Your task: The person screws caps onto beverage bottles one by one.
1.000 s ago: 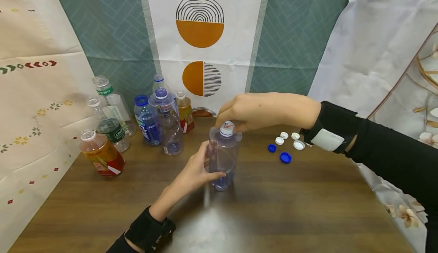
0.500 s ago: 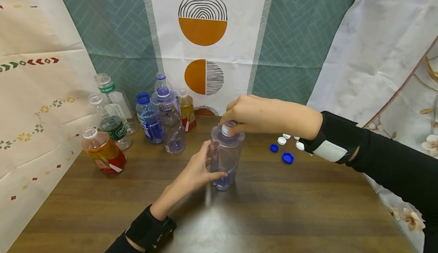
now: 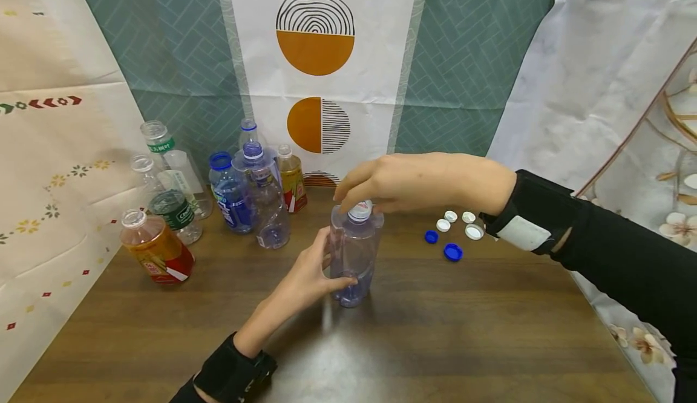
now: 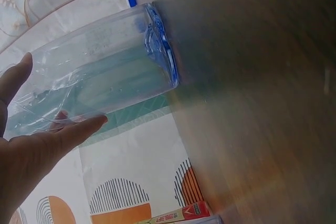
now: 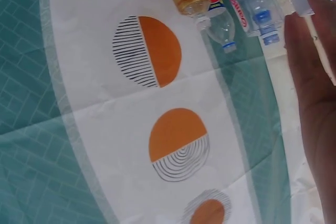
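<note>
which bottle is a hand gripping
The purplish bottle with the white cap, gripped by the left hand; the other bottles are to its left, unheld.

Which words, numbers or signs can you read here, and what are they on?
"方树叶", probably: green neck band of a tall clear plastic bottle.
"C", rest blurred: dark-green label of a shorter clear plastic bottle.
Round red-white-blue emblem: dark-blue bottle label, right wrist view.
Too blurred: print on the white plastic cap; two orange-and-red bottle labels; blue bottle label; pink lettering, right wrist view.
No numbers readable.

Cap [image 3: 361,212] partly hidden by right grip [image 3: 388,179]; bottle [image 4: 100,69] cut off, left wrist view.
</note>
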`<state>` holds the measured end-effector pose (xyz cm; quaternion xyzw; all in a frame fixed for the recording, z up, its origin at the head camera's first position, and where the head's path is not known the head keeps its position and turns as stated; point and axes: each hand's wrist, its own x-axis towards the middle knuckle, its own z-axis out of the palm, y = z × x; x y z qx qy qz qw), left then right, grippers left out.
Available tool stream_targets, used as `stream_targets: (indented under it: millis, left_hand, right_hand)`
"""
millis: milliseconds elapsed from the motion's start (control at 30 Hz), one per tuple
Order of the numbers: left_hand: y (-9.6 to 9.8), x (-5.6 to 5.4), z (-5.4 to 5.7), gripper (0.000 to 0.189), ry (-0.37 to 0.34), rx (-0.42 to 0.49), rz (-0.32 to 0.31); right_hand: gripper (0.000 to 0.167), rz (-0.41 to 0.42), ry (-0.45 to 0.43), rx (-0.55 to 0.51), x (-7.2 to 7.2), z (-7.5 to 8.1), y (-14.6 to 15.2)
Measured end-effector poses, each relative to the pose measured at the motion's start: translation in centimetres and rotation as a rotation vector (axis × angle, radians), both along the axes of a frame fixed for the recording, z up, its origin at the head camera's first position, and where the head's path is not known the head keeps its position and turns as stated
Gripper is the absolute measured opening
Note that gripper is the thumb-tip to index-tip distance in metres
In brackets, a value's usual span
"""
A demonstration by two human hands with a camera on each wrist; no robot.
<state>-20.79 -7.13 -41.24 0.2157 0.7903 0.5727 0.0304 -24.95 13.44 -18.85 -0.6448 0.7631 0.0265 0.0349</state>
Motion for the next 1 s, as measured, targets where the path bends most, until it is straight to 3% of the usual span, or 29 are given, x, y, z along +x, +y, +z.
stream_targets:
  millis: [133, 300, 633, 1000]
  left_hand:
    - [-0.03, 0.15, -0.07, 0.092, 0.009, 0.001, 0.0]
    - [-0.1, 0.21, -0.05, 0.093, 0.015, -0.004, 0.006]
    - [-0.1, 0.14, -0.07, 0.093, 0.022, -0.007, 0.012]
    - [-0.08, 0.14, -0.01, 0.093, 0.037, -0.009, 0.007]
  right_hand:
    - [0.04, 0.056, -0.001, -0.015, -0.46, -0.34, 0.03]
    - [0.036, 0.067, 0.016, -0.03, -0.55, -0.72, -0.08]
    - [0.034, 0.035, 0.024, -0.014, -0.46, -0.76, -0.2]
    - [0.026, -0.023, 0.142, 0.039, 0.2, -0.71, -0.52]
